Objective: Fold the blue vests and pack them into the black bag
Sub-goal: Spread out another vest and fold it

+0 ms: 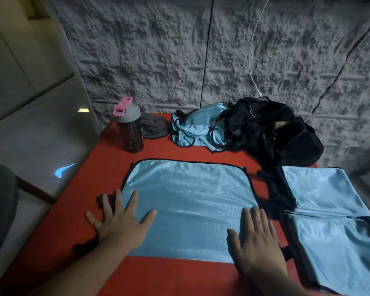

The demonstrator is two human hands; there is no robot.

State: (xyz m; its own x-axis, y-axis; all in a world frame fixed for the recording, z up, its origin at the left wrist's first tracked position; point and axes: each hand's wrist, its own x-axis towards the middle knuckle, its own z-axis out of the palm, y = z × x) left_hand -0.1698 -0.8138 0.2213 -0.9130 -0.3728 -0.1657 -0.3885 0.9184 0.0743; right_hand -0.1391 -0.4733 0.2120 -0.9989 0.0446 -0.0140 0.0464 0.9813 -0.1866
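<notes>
- Here, far up from the left hand (118,221), a dark water bottle (130,129) with a grey lid and pink flap stands on the red table (107,167).
- Just beside the bottle lies a small grey cloth (155,128).
- The left hand lies flat with fingers spread wide, pressing on the left edge of the folded blue vest (188,208).
- Some fingers touch a black bit under that edge; it is too dark to tell what it is.
- The vest lies flat between the two hands.
- The right hand (259,242) is flat too, fingers straight and close, pressing the vest's right near corner.
- Up past both hands, a crumpled blue vest (192,129) sits in a heap by the wall.
- It touches the black bag (282,133), which lies up and right of the right hand.
- Right of the right hand, a pile of folded blue vests (327,212) lies flat.
</notes>
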